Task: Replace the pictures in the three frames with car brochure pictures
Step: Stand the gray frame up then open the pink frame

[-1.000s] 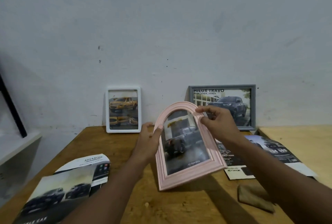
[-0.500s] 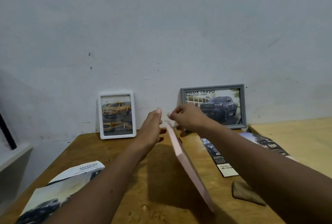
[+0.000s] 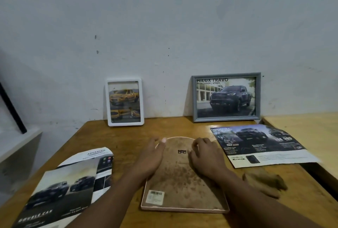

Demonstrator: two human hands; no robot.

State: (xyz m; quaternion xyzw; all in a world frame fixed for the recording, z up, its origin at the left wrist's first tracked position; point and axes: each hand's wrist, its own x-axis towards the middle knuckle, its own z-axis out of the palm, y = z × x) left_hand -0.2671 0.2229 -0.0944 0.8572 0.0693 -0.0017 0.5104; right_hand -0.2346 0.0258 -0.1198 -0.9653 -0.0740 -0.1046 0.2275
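The pink arched frame (image 3: pixel 180 182) lies face down on the wooden table (image 3: pixel 128 136), its brown backing board up, with a barcode sticker at the near left. My left hand (image 3: pixel 151 156) rests flat along its upper left edge. My right hand (image 3: pixel 204 156) lies on the backing at the upper right, its fingers curled near the small metal hanger. A white frame (image 3: pixel 125 102) with a yellow car picture and a grey frame (image 3: pixel 226 97) with a dark pickup picture lean against the wall.
A folded car brochure (image 3: pixel 67 187) lies at the near left of the table. An opened brochure sheet (image 3: pixel 259 145) lies at the right. A brown flat piece (image 3: pixel 263 182) sits by my right forearm. A second lighter table (image 3: pixel 307 127) adjoins at the right.
The pink frame, held upright with its picture toward me, was turned over and laid face down on the table. Both hands came down onto its back.
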